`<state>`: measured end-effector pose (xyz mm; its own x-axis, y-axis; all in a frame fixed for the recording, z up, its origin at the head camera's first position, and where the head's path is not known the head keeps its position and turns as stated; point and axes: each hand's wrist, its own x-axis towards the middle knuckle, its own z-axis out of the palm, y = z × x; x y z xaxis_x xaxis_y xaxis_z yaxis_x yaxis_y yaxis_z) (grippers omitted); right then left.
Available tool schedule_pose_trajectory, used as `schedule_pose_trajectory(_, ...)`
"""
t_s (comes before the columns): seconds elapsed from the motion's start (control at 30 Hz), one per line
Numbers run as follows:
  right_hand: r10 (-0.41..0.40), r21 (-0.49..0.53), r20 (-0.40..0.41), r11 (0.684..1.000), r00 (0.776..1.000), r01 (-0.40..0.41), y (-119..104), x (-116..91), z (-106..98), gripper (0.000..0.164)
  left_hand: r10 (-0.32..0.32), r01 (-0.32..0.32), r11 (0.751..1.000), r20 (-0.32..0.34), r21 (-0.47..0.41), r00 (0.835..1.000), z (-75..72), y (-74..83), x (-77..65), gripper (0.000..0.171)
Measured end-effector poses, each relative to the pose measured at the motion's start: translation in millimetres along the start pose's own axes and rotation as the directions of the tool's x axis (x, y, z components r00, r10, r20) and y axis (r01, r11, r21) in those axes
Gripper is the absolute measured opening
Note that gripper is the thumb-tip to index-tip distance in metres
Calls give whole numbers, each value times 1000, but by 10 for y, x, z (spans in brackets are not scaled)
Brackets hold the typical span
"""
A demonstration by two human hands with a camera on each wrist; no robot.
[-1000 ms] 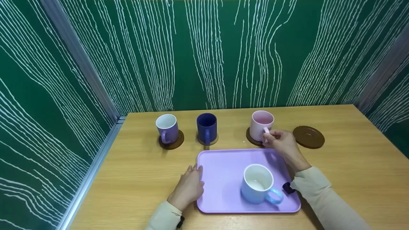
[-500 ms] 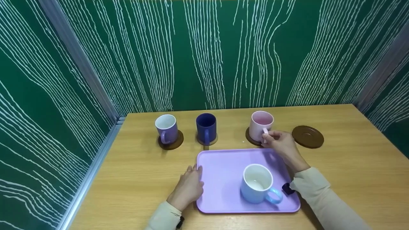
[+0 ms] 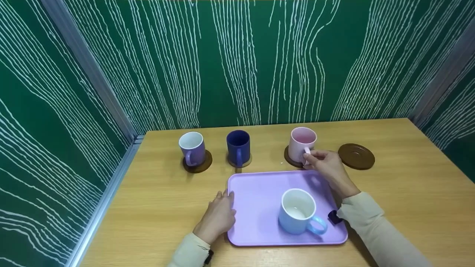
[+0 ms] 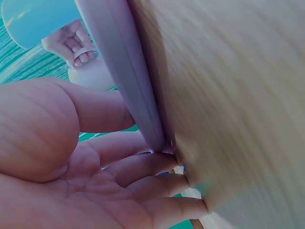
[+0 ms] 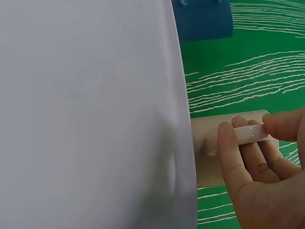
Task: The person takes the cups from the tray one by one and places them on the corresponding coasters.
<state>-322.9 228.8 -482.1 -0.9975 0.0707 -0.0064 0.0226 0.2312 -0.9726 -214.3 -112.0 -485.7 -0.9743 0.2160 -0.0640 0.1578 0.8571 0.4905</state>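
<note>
My right hand [image 3: 329, 167] holds the handle of a pink mug [image 3: 297, 150], which stands upright on a dark brown coaster. In the right wrist view the fingers curl round that handle [image 5: 250, 135]. My left hand [image 3: 216, 216] holds the left edge of a lilac tray [image 3: 256, 200]. Seen from the left wrist, the tray rim [image 4: 125, 67] lies between thumb and fingers, and the fingertips touch the wooden table. On the tray's right half stands a light blue mug [image 3: 291, 218] with a pale inside, its handle towards the lower right.
Behind the tray, a purple mug [image 3: 195, 154] stands on a brown coaster [image 3: 208, 163] at the left. A navy mug [image 3: 233, 151] stands on a lighter coaster beside it. Right of my right hand lies a bare brown coaster [image 3: 356, 156]. A green wall [image 3: 222, 92] with white lines closes the table's back.
</note>
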Motion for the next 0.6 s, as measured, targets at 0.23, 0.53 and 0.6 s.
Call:
schedule_pose_trajectory(0.23, 12, -90, 16, 996, 1000, -11, -32, -17, -48, 45, -3, 3, 1000, -5, 9, 1000, 0, 16, -4, 54)
schedule_pose_trajectory(0.53, 24, -194, -61, 980, 998, -36, -245, -81, -299, 71, -21, 21, 1000, 12, -8, 1000, -15, 17, -6, 55)
schedule_pose_trajectory(0.6, 8, -149, -68, 989, 998, -18, -286, -94, -348, 67, -18, 18, 1000, 11, -12, 1000, -17, 14, -9, 55)
